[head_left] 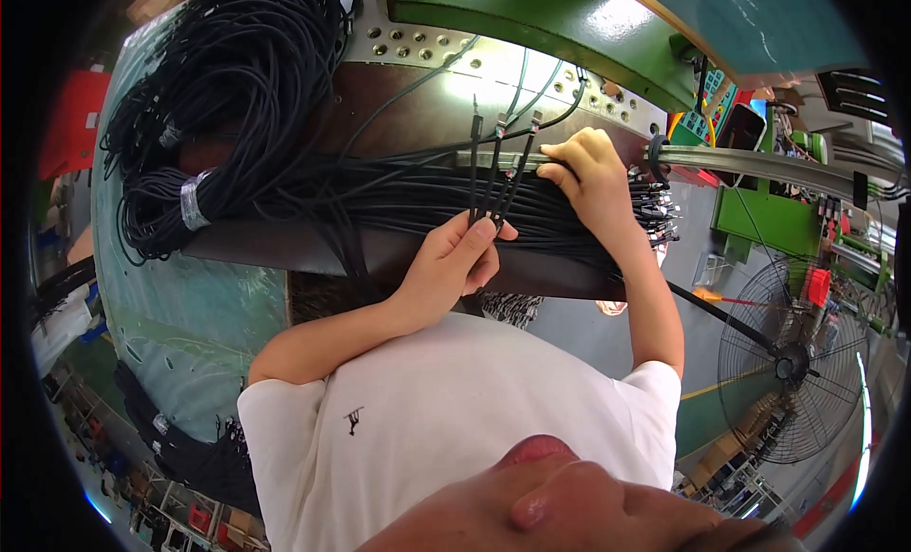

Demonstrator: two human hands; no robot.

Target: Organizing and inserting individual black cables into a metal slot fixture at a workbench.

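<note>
Three black cables (494,172) stand upright from my left hand (457,256), whose thumb and fingers are closed around them low down. Small connector ends top these cables, at least two of them metallic. My right hand (596,177) is up and to the right, fingers curled in a pinch beside a flat metal bar (486,160); what they grip, if anything, is hidden. Beneath both hands a thick bundle of black cables (399,208) lies across a dark brown board (285,253). Several connector tips (655,210) fan out at the bundle's right end.
Large coils of black cable (251,54) fill the far left, one tied with clear wrap (195,201). A green machine part (531,9) overhangs a perforated metal plate (418,44) at the back. To the right are a metal rail (759,163) and a caged floor fan (792,362).
</note>
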